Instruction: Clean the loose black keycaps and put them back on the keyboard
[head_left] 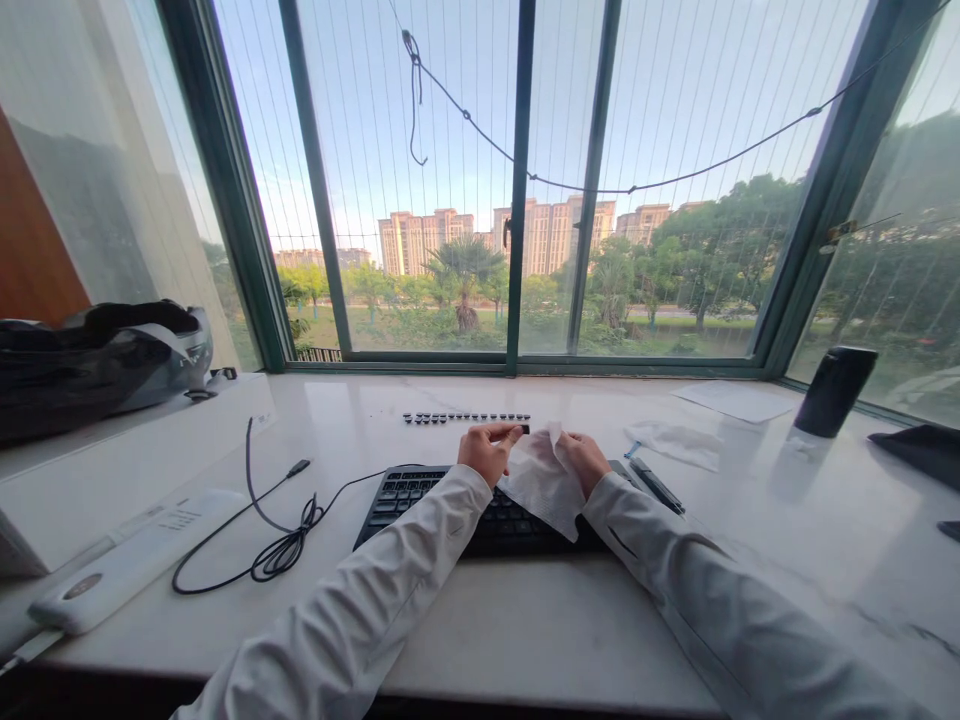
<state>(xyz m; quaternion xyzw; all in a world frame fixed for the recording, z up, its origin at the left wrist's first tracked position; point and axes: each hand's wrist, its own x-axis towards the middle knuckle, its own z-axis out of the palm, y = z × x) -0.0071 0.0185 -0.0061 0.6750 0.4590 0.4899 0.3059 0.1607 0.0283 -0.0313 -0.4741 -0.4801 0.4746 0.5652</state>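
Note:
My left hand (487, 450) pinches a small black keycap (524, 429) between thumb and fingers, above the back edge of a black keyboard (397, 500). Beside it on the right, my right hand (583, 458) grips a thin white tissue (544, 480), which hangs down over the keyboard's middle. The keycap is close to the tissue's upper left edge. Behind the keyboard, several loose black keycaps (465, 418) lie in rows on the white marble surface. My forearms and the tissue hide much of the keyboard.
A coiled black cable (289, 545) and a white power strip (135, 560) lie to the left. Right of the keyboard are a dark pen-like tool (656, 486), a crumpled tissue (679, 443) and an upright black cylinder (835, 392). A window frame (517, 200) stands behind.

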